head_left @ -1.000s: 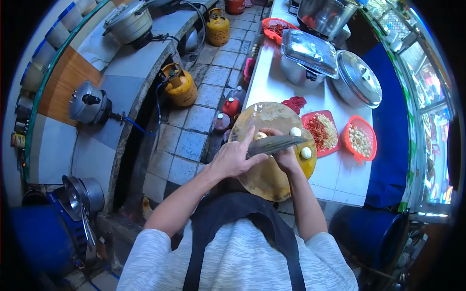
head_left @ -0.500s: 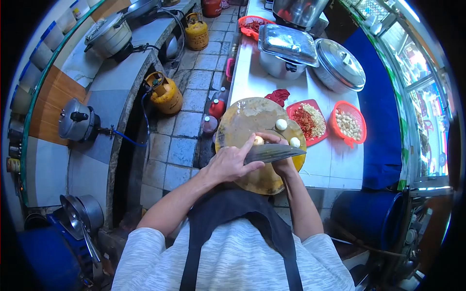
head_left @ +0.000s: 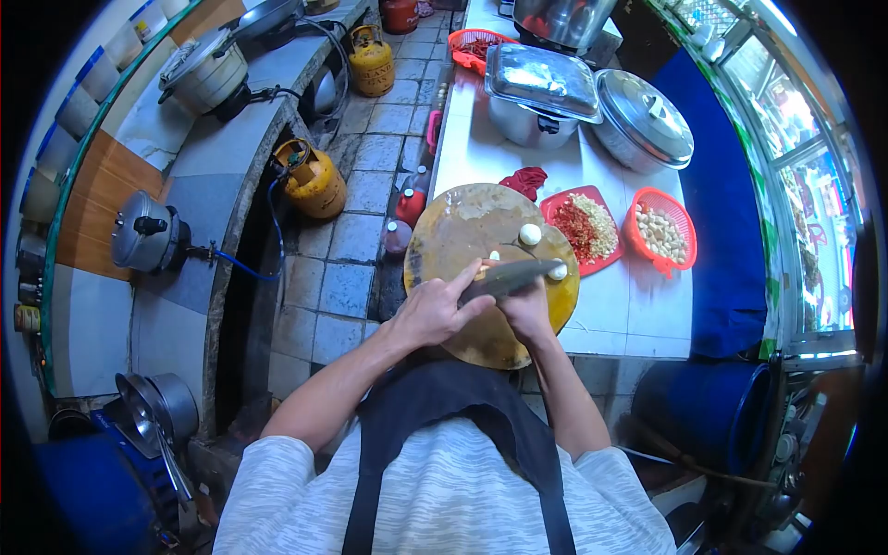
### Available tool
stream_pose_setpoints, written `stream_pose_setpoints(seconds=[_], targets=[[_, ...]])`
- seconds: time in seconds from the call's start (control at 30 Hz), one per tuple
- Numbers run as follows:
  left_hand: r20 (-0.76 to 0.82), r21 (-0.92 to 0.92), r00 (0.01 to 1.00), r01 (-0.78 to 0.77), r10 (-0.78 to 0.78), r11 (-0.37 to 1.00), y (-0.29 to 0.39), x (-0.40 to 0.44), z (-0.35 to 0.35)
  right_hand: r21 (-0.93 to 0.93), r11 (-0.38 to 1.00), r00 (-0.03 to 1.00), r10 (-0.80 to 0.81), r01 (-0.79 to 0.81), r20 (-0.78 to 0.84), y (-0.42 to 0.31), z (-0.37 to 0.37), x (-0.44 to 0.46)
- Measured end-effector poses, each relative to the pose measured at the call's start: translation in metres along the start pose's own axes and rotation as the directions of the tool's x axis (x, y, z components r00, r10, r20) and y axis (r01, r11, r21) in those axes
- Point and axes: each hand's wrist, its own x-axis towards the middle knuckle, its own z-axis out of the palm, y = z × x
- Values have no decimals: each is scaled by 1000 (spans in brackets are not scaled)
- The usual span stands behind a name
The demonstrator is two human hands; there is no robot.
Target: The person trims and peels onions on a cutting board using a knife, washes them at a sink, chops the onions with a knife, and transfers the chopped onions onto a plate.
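Observation:
My left hand (head_left: 430, 310) is closed round the hidden handle of a knife (head_left: 518, 276), its index finger stretched along the blade. The blade points right above a round wooden chopping board (head_left: 462, 217). My right hand (head_left: 527, 314) is at the near side of the blade, which hides its fingers. Small pale pieces (head_left: 493, 255) show just beyond the blade. One white peeled bulb (head_left: 530, 234) sits on the board, and another (head_left: 558, 270) lies by the knife tip. Right of the board, a red tray (head_left: 601, 197) bears chopped red and pale bits.
A red basket (head_left: 668, 205) of pale bulbs stands farther right. Behind are a lidded square pot (head_left: 541, 116), a round lidded pot (head_left: 647, 120) and a dark red cloth (head_left: 524, 182). Gas cylinders (head_left: 314, 180) and bottles (head_left: 398, 238) stand on the floor at the left.
The view has shifted, moving the board left and up in it. The round pale piece by my right fingers no longer shows whole, and those fingers have drawn back behind the blade.

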Motion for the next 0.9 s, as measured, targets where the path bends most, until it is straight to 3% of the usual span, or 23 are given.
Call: stream_pose_setpoints(seconds=[0.13, 0.17, 0.2, 0.27, 0.3, 0.43, 0.47, 0.6, 0.63, 0.7, 0.77, 0.9], targets=[[-137, -178, 990, -45, 21, 983, -1, 11, 15, -38, 999, 999, -6, 4, -51, 7, -6, 1], [-56, -385, 995, 54, -82, 921, -3, 13, 15, 9, 1000, 999, 0, 0, -43, 9, -11, 1], [44, -565, 985, 161, -165, 809, -5, 14, 14, 55, 998, 999, 4, -2, -32, 11, -16, 3], [288, -803, 922, 380, -258, 460, -10, 15, 14, 151, 988, 1000, 18, -16, -11, 17, -26, 1], [293, -801, 920, 384, -258, 459, -11, 14, 14, 153, 988, 1000, 21, -18, -15, 15, -28, -3], [353, -855, 791, 489, -499, 171, -10, 17, 14, 583, 804, 993, 83, -117, 85, 3, -36, -12], [356, -855, 794, 490, -493, 172, -12, 20, 15, 581, 806, 994, 81, -112, 80, 2, -39, -12], [308, -748, 896, 436, -321, 501, -28, 13, 26, 617, 767, 978, 206, -177, 23, 7, -40, -22], [308, -747, 895, 438, -324, 500, -26, 12, 26, 618, 765, 978, 208, -179, 25, 10, -39, -22], [69, -614, 969, 229, -238, 755, -18, 10, 33, 559, 810, 978, 207, -177, 11, 20, -43, -24], [-148, -385, 986, 15, -78, 923, -10, 12, 38, 492, 852, 979, 202, -177, 3, 28, -48, -23], [16, -221, 1000, -9, 13, 975, 12, 13, 18, 530, 827, 979, 203, -188, 30, 17, -42, -24]])
